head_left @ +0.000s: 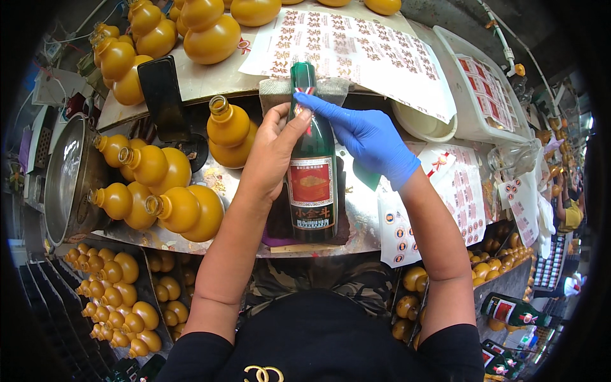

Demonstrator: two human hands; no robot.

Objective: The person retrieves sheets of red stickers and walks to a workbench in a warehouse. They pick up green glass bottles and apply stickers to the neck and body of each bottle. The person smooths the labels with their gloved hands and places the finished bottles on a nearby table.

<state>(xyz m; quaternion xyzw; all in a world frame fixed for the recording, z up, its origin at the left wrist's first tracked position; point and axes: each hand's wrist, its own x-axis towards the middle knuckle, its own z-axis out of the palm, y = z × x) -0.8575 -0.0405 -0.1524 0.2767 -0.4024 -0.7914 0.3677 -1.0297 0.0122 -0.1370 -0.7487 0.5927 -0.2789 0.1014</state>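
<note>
A green glass bottle with a red, white and black label lies neck-away in front of me. My left hand, bare, is closed around the neck from the left, its thumb on the front. A blue glove covers my right hand. Its index finger lies across the neck from the right, pressing a small red-and-white ribbon decal; its other fingers curl by the bottle's side, partly hidden. Below the right palm shows a green piece, too covered to identify.
Yellow gourd-shaped bottles stand or lie at left, with a metal pan and phone nearby. Printed label sheets lie at the back and right. A plastic tub holds more sheets. Labelled green bottles sit at lower right.
</note>
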